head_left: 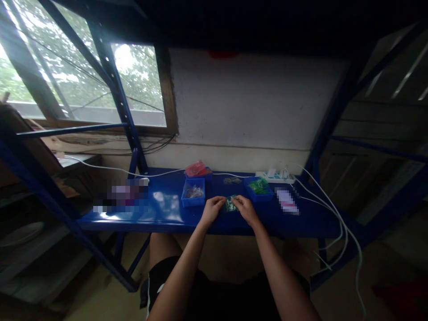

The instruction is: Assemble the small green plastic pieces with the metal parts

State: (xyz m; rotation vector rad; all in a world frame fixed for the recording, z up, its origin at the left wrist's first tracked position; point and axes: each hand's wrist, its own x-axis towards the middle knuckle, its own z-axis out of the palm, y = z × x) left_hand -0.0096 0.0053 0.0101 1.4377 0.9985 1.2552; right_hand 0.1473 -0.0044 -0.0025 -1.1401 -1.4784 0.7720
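Between my two hands is a small green plastic bag (230, 204), held just above the front part of the blue shelf. My left hand (214, 209) pinches its left edge, and my right hand (244, 207) grips its upper right corner. What the bag contains is too small to make out. Left of my hands, a blue bin (193, 193) holds small pale pieces. To the right, another blue bin (258, 188) is filled with green bags. Beyond my hands lies a little pile of small metallic pieces (232, 180).
Red plastic bags (197, 169) top a bin at the back. A white power strip (276, 177) sits at the back right, its white cables (334, 209) hanging over the right side. Blurred-out items lie on both sides of the blue shelf (160, 218). Blue uprights (123, 102) frame it.
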